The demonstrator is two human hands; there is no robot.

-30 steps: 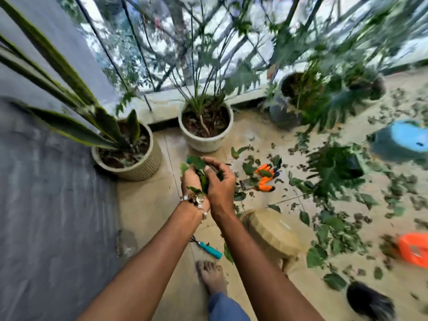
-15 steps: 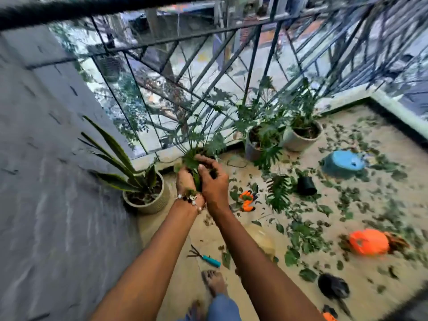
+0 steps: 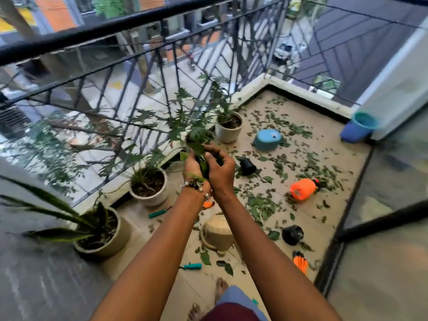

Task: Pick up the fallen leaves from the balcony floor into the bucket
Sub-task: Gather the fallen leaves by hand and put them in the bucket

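The person stands on the balcony floor (image 3: 301, 126) with both arms stretched forward, and the two hands meet in front of the railing (image 3: 143, 26) around a bunch of green leaves (image 3: 201, 154). The left hand (image 3: 193, 169), with a beaded bracelet (image 3: 196, 185) at its wrist, cups the bunch from below with curled fingers; the right hand (image 3: 220, 169) closes over it from the side, its fingers bent round the leaves. The blue bucket (image 3: 358, 129) stands well apart from the hands, in the far right corner of the floor beside a white wall. Many fallen leaves (image 3: 308, 163) still lie scattered across the tiles — thickest between the overturned blue tub (image 3: 266, 139) and the orange sprayer (image 3: 302, 188) lying on its side. Along the railing stand potted plants: a snake plant (image 3: 76, 218) nearest on the left, a white pot (image 3: 150, 186) past it, another white pot (image 3: 229, 129) farther along. A beige pot (image 3: 218, 232) lies overturned below the arms, two teal-handled tools (image 3: 192, 266) rest on the tiles, and small black pots (image 3: 292, 234) lie to the right.
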